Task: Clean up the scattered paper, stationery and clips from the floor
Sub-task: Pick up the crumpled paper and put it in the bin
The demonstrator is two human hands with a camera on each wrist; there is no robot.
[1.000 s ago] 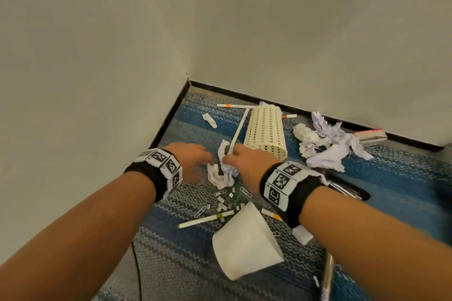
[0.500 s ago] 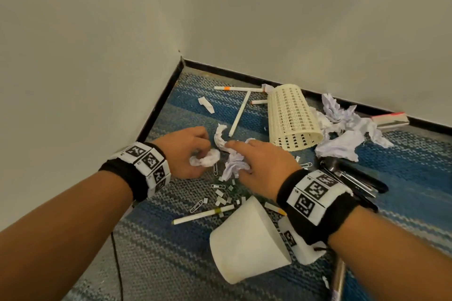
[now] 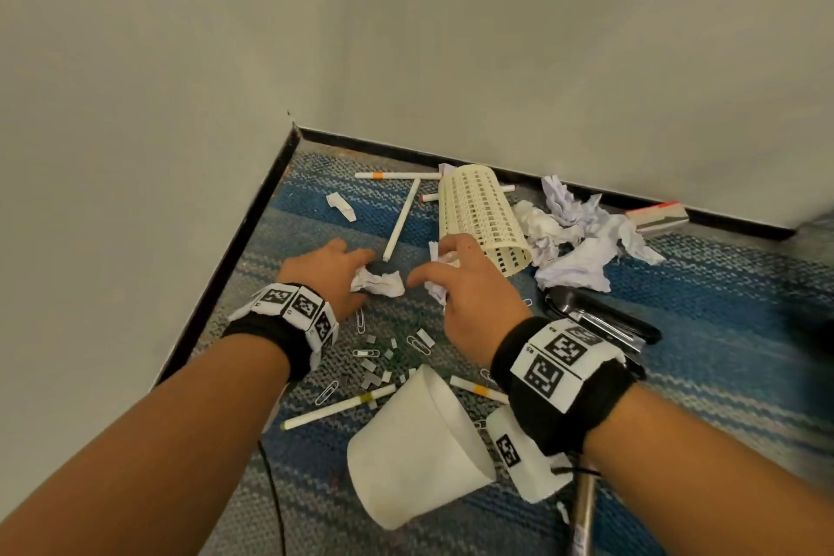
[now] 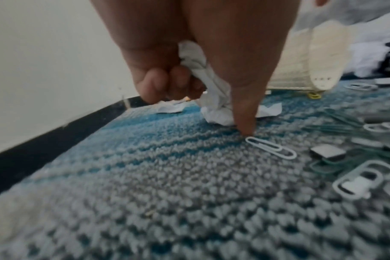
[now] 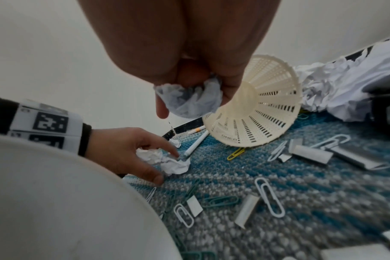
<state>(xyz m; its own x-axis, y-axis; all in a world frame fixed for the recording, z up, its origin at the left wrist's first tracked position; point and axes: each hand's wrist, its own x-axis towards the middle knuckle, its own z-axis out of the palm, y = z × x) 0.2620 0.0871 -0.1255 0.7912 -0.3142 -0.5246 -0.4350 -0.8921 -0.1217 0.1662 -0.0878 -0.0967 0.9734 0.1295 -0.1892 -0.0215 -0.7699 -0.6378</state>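
Scattered litter lies on a blue-grey carpet in a room corner. My left hand (image 3: pixel 361 278) grips a crumpled white paper wad (image 3: pixel 379 282) low over the carpet; the left wrist view shows its fingers curled round the wad (image 4: pixel 203 70) and its thumb tip touching the carpet. My right hand (image 3: pixel 431 266) holds a second crumpled paper (image 3: pixel 435 291) just above the floor, and in the right wrist view this paper (image 5: pixel 189 102) is bunched in the curled fingers. Paper clips (image 3: pixel 361 321) and staple strips (image 5: pixel 247 211) lie below both hands.
A cream mesh basket (image 3: pixel 478 221) lies on its side beside my right hand. A white cup (image 3: pixel 415 451) lies tipped near my right wrist. Pens (image 3: pixel 401 221) lie around, with a pile of crumpled paper (image 3: pixel 577 248) and a black stapler (image 3: pixel 600 316) to the right. Walls close the left and back.
Both hands were on one paper heap a second ago. Each has since taken its own wad, the hands have drawn apart, and the right hand has lifted its paper.
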